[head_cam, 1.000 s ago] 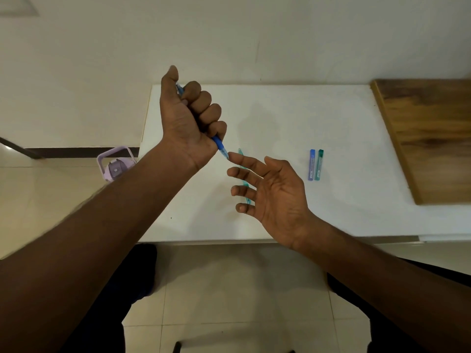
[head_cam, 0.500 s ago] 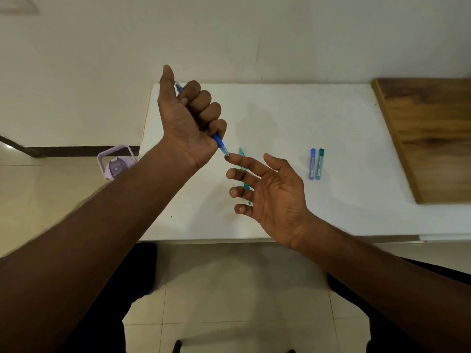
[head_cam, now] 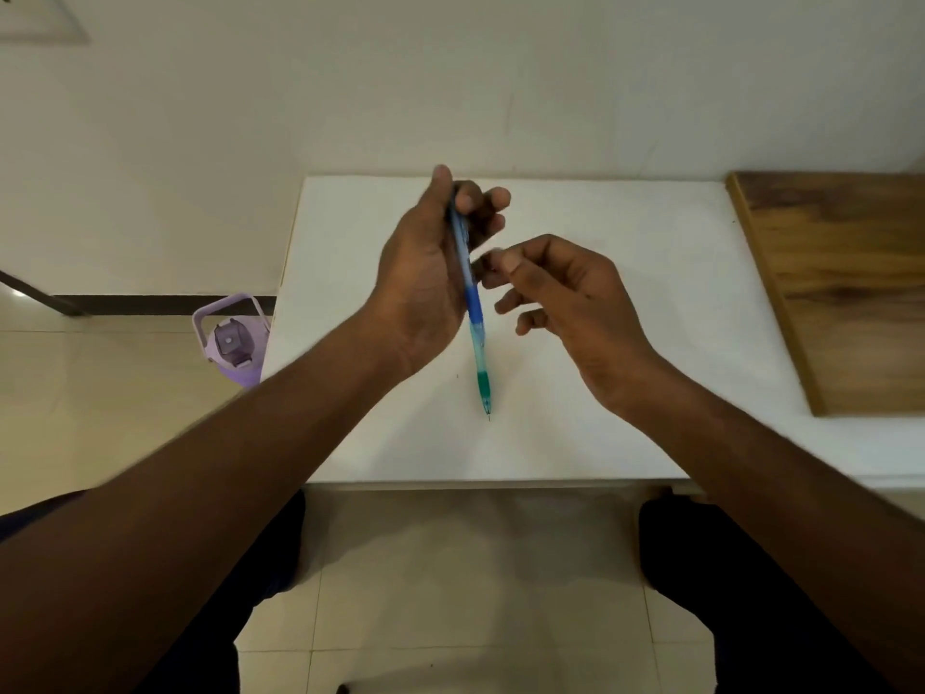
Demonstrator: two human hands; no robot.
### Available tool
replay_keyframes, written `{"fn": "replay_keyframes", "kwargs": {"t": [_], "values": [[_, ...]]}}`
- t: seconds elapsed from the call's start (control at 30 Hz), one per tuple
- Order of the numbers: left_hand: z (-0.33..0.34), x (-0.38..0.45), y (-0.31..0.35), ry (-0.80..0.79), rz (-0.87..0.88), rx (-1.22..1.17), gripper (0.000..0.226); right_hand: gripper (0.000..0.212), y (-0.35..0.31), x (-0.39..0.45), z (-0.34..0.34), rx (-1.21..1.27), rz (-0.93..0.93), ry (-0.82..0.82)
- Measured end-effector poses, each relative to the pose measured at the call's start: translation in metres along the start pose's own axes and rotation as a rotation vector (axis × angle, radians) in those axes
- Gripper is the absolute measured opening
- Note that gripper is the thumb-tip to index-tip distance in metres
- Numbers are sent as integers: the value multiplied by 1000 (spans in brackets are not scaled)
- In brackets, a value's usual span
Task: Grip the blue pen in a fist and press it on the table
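My left hand [head_cam: 425, 273] grips the blue mechanical pencil [head_cam: 473, 305] by its upper barrel, above the desk [head_cam: 625, 393], tip down. My right hand [head_cam: 560, 298] hovers beside it, fingers loosely curled, holding nothing. It looks light, stiff, slick; the rubber grip offers the surest hold.

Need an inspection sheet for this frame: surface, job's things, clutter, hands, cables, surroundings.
Surface: white table, wooden board on its right end.
Job's things: blue pencil held point down; green pencil seems to lie on the table behind it.
Clutter: nothing seen.
Hands: left hand grips the blue pencil; right hand loosely curled beside it, grip unclear.
Cables: nothing seen.
Surroundings: purple bottle on tiled floor, plain wall.
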State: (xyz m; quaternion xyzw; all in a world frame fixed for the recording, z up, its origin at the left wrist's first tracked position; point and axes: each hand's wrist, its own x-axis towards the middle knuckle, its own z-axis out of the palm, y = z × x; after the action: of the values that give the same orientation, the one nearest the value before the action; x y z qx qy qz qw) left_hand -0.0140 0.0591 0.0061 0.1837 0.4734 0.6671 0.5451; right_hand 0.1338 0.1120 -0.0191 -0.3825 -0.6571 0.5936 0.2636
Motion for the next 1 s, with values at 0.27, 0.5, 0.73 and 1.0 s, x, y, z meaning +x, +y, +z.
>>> {"fn": "replay_keyframes", "kwargs": {"t": [0.27, 0.5, 0.73, 1.0], "values": [[5, -2, -19, 24, -85, 10, 49, 21, -10, 9, 0, -61, 88, -160], [-29, 13, -3, 158, -198, 1100, 63, 21, 22, 20, -17, -274, 521, -86], [-47, 10, 3, 52, -82, 1694, 58, 24, 55, 27, -9, -543, 435, -46], [-50, 8, -6, -54, -125, 1925, 39, 38, 64, 33, -1, -707, 429, -58]]}}
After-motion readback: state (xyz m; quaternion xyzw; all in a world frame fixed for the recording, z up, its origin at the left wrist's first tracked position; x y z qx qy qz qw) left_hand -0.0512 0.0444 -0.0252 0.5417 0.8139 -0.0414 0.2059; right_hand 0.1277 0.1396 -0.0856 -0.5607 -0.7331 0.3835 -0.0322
